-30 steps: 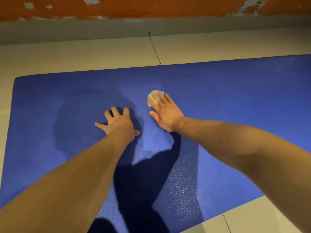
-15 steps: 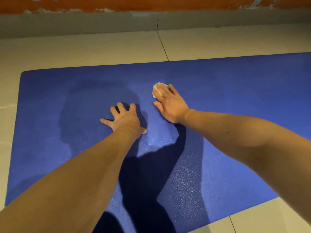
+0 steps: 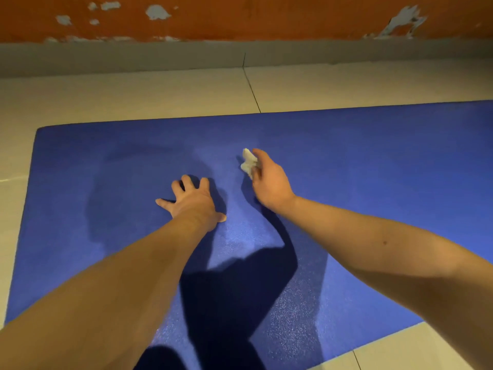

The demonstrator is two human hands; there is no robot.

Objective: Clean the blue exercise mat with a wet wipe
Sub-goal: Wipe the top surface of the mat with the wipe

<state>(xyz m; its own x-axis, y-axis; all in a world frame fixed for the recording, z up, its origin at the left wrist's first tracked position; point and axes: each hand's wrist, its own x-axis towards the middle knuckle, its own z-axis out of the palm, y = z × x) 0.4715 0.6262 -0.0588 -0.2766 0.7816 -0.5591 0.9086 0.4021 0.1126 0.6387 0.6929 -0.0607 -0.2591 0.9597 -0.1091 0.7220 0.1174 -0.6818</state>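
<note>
Nearest the camera, 2 bare forearms stretched forward over the blue exercise mat (image 3: pixel 373 169), which lay flat on the floor and filled most of the view, with dark arm shadows falling across it. Further out, the left hand (image 3: pixel 196 202) rested palm down on the mat, its fingers straight and spread. Just to its right and slightly beyond, the right hand (image 3: pixel 269 182) pinched a crumpled white wet wipe (image 3: pixel 248 162) between curled fingers and thumb near the mat's middle; whether the wipe touched the surface could not be told. Past the mat's far edge lay pale floor tiles (image 3: pixel 133 100), then a grey skirting (image 3: pixel 133 58), then an orange wall (image 3: pixel 240 14) with flaking paint.
</note>
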